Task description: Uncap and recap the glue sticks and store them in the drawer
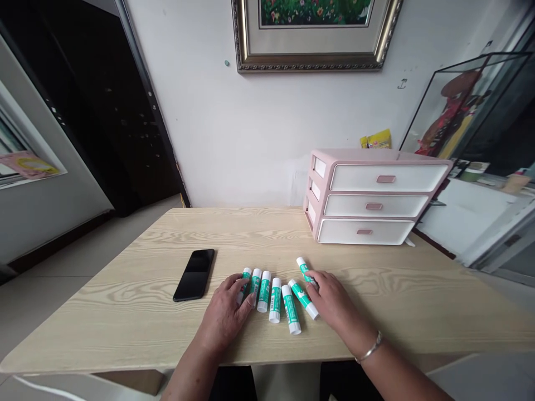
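Several green-and-white glue sticks lie in a loose row near the front of the table. My left hand (225,313) is closed around the leftmost glue stick (246,273), its thumb beside the neighbouring glue stick (256,278). At the row's other end, my right hand (333,301) has its fingers curled over a tilted glue stick (301,264), whose lower end they hide. Just below those fingers lies another slanted glue stick (303,299). Between the hands are a glue stick (264,291), a lower one (275,301) and the nearest one (291,310).
A black phone (195,274) rests left of the row on the wooden table (125,323). A pink-and-white drawer unit (376,195) stands at the back right, with a yellow packet (378,139) behind it. Above, a framed picture (311,61) hangs on the wall.
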Motion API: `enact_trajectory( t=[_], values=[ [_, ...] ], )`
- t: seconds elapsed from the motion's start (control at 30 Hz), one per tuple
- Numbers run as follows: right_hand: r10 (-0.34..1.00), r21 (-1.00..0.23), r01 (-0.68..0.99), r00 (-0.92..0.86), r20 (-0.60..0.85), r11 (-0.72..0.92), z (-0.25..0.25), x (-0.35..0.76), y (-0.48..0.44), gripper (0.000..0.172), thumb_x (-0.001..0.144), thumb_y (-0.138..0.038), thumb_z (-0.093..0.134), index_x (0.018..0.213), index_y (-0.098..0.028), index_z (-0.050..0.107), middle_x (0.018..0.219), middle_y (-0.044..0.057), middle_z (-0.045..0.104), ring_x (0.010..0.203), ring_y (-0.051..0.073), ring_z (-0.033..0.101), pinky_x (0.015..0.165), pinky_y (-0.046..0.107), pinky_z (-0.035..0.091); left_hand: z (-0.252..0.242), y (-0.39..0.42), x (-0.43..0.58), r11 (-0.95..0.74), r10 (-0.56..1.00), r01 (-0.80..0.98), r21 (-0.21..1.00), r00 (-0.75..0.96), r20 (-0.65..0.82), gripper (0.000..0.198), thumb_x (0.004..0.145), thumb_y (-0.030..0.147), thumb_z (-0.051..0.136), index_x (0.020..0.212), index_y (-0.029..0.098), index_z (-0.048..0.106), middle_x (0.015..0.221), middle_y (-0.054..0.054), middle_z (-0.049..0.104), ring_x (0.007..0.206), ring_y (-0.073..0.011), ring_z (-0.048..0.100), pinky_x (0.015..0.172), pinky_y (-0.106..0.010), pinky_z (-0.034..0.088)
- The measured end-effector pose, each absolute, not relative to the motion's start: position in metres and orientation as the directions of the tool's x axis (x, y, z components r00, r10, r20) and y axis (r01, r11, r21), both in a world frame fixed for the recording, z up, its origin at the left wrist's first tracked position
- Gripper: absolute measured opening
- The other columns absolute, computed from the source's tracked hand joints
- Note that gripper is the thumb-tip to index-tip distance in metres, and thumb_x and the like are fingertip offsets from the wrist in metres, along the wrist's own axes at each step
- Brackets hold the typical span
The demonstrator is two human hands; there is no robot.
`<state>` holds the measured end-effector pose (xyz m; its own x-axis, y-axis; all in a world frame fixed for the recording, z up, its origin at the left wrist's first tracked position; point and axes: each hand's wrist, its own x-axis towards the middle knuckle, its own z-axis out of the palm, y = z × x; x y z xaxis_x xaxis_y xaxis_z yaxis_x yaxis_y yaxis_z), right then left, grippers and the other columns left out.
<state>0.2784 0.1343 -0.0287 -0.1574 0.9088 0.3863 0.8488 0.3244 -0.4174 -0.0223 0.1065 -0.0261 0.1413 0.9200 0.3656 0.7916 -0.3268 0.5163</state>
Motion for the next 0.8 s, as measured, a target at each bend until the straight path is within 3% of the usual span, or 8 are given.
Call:
enact_trajectory(
  t=[0.1,0.3,0.6,0.8],
  values=[
    [0.903,-0.447,0.830,-0.144,0.405,0.333,-0.032,0.272,0.105,0.045,0.103,-0.046,0.046,0.140,-0.023,0.056,0.131,0.013,0.069,0.122,0.030,0.065,0.106,0.047,0.049,-0.023,0.104,-0.019,-0.345,0.917,0.801,0.489,0.177,0.357,0.042,0.096,0.046,0.059,0.128,0.020,0.068,0.140,-0.016,0.062,0.127,-0.0330,0.062,0.110,-0.053,0.049],
    [0.813,-0.273,0.849,-0.267,0.518,0.453,-0.047,0.250,0.078,0.073,0.095,-0.063,0.058,0.155,-0.027,0.038,0.155,0.019,0.051,0.142,0.040,0.049,0.111,0.062,0.044,-0.028,0.106,-0.013,-0.337,0.915,0.823,0.457,0.172,0.365,0.041,0.094,0.041,0.062,0.129,0.020,0.068,0.142,-0.016,0.060,0.128,-0.0342,0.060,0.110,-0.055,0.048],
    [0.847,-0.320,0.831,-0.294,0.444,0.456,-0.049,0.234,0.099,0.067,0.095,-0.062,0.057,0.150,-0.024,0.048,0.157,0.019,0.044,0.141,0.041,0.050,0.109,0.058,0.050,-0.036,0.113,-0.008,-0.348,0.888,0.822,0.452,0.134,0.440,0.038,0.094,0.039,0.063,0.126,0.021,0.070,0.137,-0.016,0.064,0.123,-0.0332,0.065,0.106,-0.051,0.054],
    [0.854,-0.367,0.816,-0.268,0.446,0.448,-0.055,0.236,0.107,0.064,0.097,-0.059,0.057,0.152,-0.029,0.047,0.162,0.014,0.041,0.146,0.038,0.046,0.115,0.059,0.045,-0.033,0.117,-0.008,-0.312,0.910,0.825,0.471,0.117,0.398,0.040,0.097,0.043,0.057,0.128,0.020,0.068,0.140,-0.015,0.063,0.127,-0.0305,0.062,0.109,-0.047,0.050]
  ],
)
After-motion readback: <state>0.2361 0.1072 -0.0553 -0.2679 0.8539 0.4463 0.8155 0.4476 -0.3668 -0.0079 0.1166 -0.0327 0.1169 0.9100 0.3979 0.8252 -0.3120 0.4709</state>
